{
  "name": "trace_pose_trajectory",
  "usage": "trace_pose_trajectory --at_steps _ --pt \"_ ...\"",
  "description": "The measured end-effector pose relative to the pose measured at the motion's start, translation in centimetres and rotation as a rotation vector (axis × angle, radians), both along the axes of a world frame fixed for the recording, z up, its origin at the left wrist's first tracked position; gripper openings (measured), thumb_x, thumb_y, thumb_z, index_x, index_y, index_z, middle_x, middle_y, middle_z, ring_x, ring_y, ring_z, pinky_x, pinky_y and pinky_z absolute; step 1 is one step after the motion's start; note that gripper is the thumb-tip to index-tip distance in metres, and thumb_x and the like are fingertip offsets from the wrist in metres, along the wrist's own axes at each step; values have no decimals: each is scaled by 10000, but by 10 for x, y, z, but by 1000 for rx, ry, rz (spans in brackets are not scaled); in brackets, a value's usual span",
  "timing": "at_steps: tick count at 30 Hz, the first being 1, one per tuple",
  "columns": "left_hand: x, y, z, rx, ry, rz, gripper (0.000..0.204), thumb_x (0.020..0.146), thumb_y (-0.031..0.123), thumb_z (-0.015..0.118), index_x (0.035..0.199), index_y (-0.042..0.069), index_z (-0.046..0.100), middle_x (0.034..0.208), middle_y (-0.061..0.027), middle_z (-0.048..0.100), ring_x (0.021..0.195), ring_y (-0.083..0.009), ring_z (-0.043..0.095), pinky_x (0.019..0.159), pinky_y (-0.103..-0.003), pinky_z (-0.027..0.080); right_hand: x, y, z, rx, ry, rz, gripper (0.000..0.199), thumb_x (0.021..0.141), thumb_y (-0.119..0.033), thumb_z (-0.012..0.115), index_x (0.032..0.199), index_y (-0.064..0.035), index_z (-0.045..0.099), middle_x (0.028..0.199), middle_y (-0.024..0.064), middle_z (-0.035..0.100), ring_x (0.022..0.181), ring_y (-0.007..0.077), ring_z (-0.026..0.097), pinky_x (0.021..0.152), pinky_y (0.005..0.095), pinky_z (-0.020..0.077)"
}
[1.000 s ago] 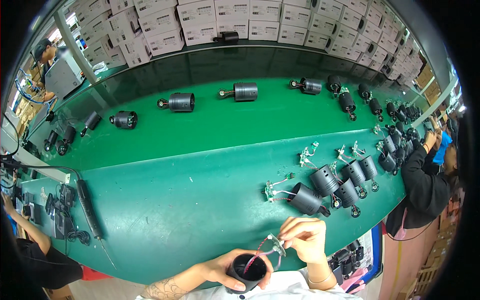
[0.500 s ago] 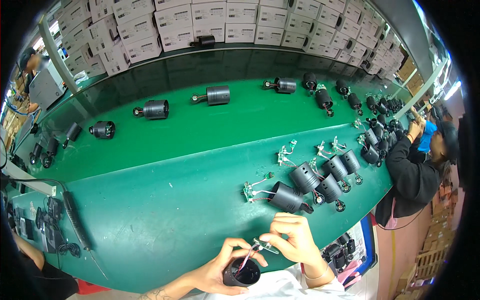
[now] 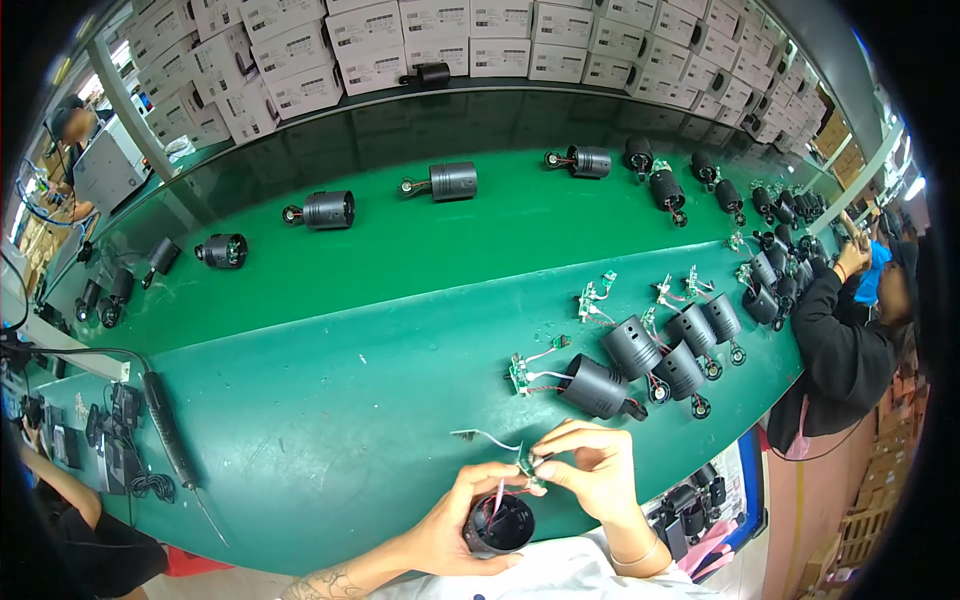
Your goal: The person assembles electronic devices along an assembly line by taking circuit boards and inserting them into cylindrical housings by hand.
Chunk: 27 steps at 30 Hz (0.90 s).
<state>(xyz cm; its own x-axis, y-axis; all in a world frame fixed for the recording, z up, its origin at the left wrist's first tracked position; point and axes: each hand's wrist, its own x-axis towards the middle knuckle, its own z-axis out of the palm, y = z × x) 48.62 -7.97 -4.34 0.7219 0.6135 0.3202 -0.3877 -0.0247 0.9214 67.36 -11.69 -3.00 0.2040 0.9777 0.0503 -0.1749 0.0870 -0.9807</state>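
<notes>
My left hand (image 3: 462, 522) is wrapped round a black cylindrical housing (image 3: 490, 541), its open mouth tilted up toward me. Wires rise out of that mouth to a small green circuit board (image 3: 526, 463). Thumb and fingers of my right hand (image 3: 588, 465) pinch this board just above the housing, near my left fingertips. From it a pale wire leads off left to a second small board (image 3: 465, 434), which hangs free over the bench. Beyond my hands lies a nearby black housing (image 3: 594, 387), with a green board (image 3: 518, 374) wired to it.
More black housings (image 3: 632, 347) with boards cluster at the right of the green bench (image 3: 300, 420). A spaced row of housings (image 3: 329, 210) lies on the far strip. At left is a black-handled pen-shaped tool (image 3: 170, 430) with a cord. White boxes (image 3: 368, 68) are stacked behind. A co-worker (image 3: 845, 340) sits at right.
My right hand has turned the board, and the second small board now swings out to the left on its wire. The whole view has shifted slightly. My left hand keeps its hold on the housing.
</notes>
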Motion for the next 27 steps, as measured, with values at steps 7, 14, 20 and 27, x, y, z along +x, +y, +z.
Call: trace_pose_trajectory --at_steps 7,14,20,27 --pt "-12 -3 -8 -82 147 61 745 749 63 755 1339 17 302 1181 -186 574 1094 -268 578 938 -368 453 7 7 16 318 -462 -97 111 702 10 750 793 9 685 831 96 655 709 186 554 675 270 459" --pt "-12 7 -2 109 233 -51 707 726 58 766 1316 27 379 1164 -144 602 1085 -261 586 940 -371 455 28 11 45 185 -847 196 199 759 -70 740 663 -13 576 705 55 571 630 189 488 600 283 404" --pt "-9 9 6 248 165 -284 709 704 43 763 1327 45 424 1206 -117 602 1077 -250 584 953 -363 453 25 19 32 -59 -676 481 231 825 -118 708 691 -22 545 689 24 539 596 125 437 528 254 341" --pt "-12 7 5 -89 83 -319 749 704 28 755 1358 44 392 1244 -151 581 1062 -256 590 945 -372 462 -6 17 -6 -510 -116 466 100 882 -62 638 805 1 621 821 64 640 647 76 495 582 230 399"
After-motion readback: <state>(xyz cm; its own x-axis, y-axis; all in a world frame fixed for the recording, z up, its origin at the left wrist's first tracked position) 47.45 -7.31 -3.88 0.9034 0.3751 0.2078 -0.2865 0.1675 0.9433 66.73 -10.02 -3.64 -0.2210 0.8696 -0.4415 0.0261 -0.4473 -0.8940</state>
